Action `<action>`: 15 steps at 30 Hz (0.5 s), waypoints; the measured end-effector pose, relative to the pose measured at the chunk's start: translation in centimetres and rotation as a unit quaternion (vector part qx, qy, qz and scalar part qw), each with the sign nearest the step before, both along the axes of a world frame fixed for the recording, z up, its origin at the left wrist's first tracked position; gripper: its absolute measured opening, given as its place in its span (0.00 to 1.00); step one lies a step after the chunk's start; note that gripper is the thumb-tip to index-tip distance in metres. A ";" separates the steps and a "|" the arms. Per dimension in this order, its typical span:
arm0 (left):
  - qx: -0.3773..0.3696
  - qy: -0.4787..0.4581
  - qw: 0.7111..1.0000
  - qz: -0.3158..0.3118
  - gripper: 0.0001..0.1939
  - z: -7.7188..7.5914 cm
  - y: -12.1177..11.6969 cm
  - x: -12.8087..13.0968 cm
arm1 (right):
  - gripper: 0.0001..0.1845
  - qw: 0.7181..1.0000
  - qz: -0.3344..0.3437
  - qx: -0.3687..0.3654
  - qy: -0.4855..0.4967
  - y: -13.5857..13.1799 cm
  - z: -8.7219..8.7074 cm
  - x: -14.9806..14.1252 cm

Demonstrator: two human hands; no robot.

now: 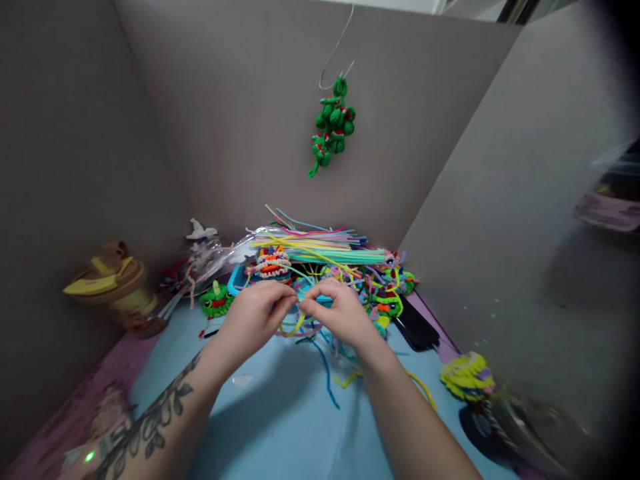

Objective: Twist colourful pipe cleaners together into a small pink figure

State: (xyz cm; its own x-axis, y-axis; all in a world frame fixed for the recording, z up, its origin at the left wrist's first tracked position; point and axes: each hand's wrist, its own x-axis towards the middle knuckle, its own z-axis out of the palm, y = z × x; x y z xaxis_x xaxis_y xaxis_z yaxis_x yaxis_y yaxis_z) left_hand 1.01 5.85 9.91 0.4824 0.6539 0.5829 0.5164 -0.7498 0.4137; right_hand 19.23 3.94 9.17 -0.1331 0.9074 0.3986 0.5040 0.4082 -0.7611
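My left hand (pixel 257 310) and my right hand (pixel 343 312) meet above the middle of the table, both pinched, fingertips almost touching. Between them a thin pipe cleaner seems to be gripped; its exact shape is hidden by the fingers. A yellow pipe cleaner (pixel 296 327) curves just under the fingertips. Behind the hands lies a heap of coloured pipe cleaners (pixel 325 243). A crafted piece in orange, cream and blue (pixel 273 263) sits beyond my left hand, and a green crafted head (pixel 217 301) lies left of it.
Green crafted figures (pixel 335 120) hang from a wire on the back wall. A black phone-like object (pixel 416 325) lies right of the heap. A yellow fuzzy piece (pixel 467 377) sits farther right. At left stands a tan pot-like container (pixel 117 287). Loose blue strands (pixel 327 373) lie on the blue tabletop (pixel 270 427).
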 end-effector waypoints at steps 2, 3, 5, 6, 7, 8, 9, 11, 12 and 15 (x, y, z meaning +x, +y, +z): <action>-0.005 0.002 1.000 0.000 0.07 -0.1 0.0 0.1 | 0.07 1.000 -0.011 -0.002 -0.008 0.0 0.0 -0.1; -0.009 0.002 1.000 -0.001 0.08 -0.1 0.0 0.1 | 0.07 1.000 -0.012 -0.001 -0.010 0.0 0.0 -0.1; -0.017 -0.003 1.000 -0.005 0.08 -0.1 0.1 0.1 | 0.07 1.000 -0.013 0.004 -0.007 0.0 -0.1 0.0; -0.021 -0.006 1.000 -0.006 0.08 -0.1 0.2 0.1 | 0.07 1.000 -0.012 0.004 -0.004 0.0 -0.1 0.0; -0.026 -0.008 1.000 -0.006 0.08 0.0 0.2 0.1 | 0.07 1.000 -0.011 0.002 -0.001 0.0 -0.1 0.0; -0.033 -0.010 0.999 -0.007 0.07 0.0 0.2 0.1 | 0.07 1.000 -0.011 -0.002 0.003 0.0 -0.2 0.1; -0.039 -0.012 0.999 -0.008 0.07 0.0 0.3 0.1 | 0.08 1.000 -0.012 -0.007 0.006 0.0 -0.2 0.1; -0.049 -0.017 0.999 -0.013 0.07 -0.1 0.3 0.2 | 0.08 1.000 -0.016 -0.011 0.012 0.1 -0.3 0.1; -0.055 -0.021 0.998 -0.015 0.08 -0.1 0.3 0.3 | 0.09 1.000 -0.018 -0.009 0.013 0.1 -0.3 0.1; -0.082 -0.019 0.996 -0.025 0.08 -0.2 0.3 0.5 | 0.10 1.000 -0.023 -0.006 0.008 0.1 -0.4 0.1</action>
State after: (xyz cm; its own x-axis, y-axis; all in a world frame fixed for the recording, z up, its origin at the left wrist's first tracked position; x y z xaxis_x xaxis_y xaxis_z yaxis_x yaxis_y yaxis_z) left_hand 1.50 6.10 9.76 0.4957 0.7180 0.4887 0.4617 -0.6944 0.5520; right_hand 19.38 4.08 8.74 -0.0843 0.9175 0.3887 0.5097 0.3749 -0.7743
